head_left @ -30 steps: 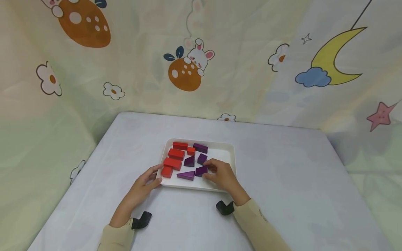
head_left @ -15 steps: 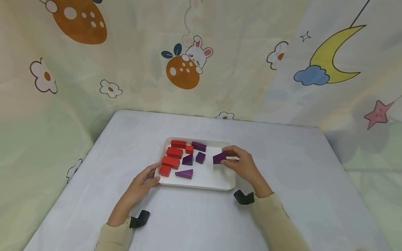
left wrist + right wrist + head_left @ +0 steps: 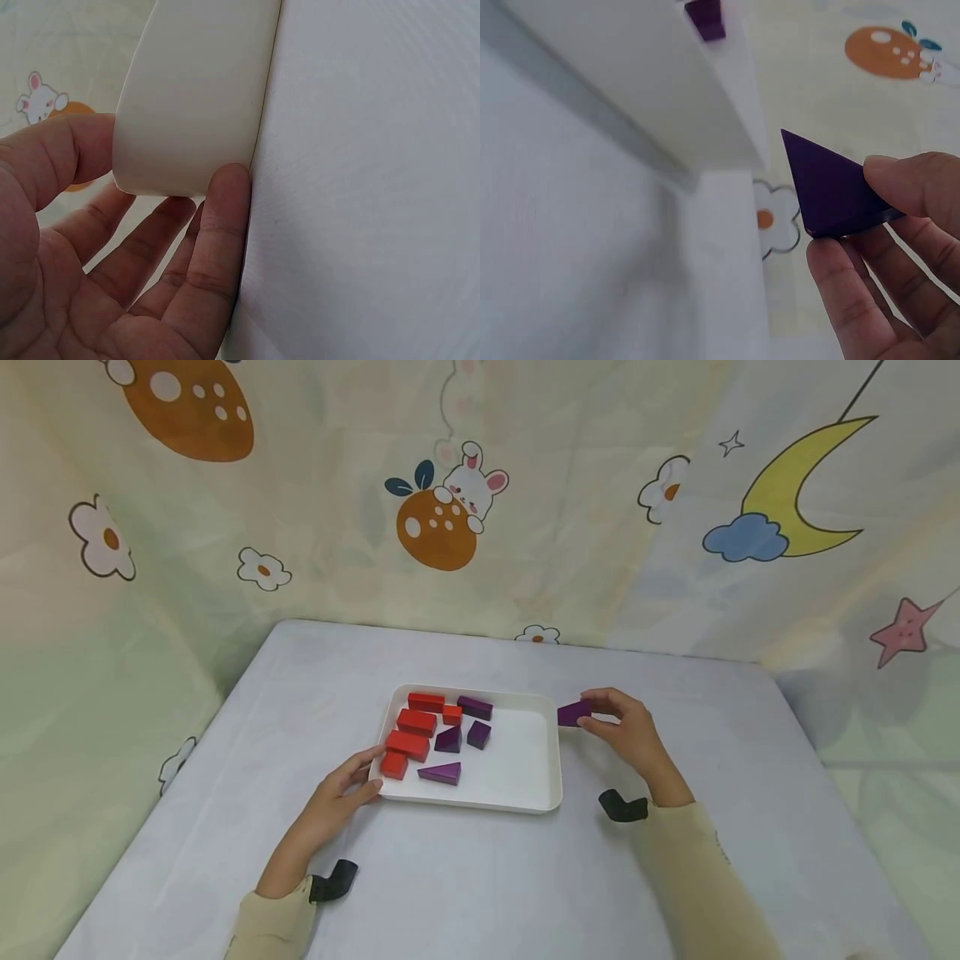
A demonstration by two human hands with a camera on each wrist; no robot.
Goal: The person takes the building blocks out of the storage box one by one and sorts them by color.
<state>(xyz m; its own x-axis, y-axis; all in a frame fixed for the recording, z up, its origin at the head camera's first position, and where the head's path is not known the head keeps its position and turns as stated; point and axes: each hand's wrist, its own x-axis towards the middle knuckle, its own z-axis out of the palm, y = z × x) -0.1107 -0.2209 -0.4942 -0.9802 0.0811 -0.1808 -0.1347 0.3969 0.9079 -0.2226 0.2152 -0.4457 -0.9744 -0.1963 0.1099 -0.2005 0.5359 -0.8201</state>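
The right hand (image 3: 633, 731) is pinching 1 purple block (image 3: 572, 714) in a narrow grip, holding it above the desk (image 3: 480, 885), just outside the white tray (image 3: 517, 768) at about 2 o'clock. The left hand (image 3: 333, 806) is holding the tray's rim at about 8 o'clock, its grip spreading around that end. Inside, 5 red blocks (image 3: 407, 745) are lying from 8 to 11 o'clock, and 4 more purple blocks (image 3: 448, 741) are lying on their 3 o'clock side. A patterned cloth (image 3: 570, 527) is hanging beyond, at 12 o'clock.
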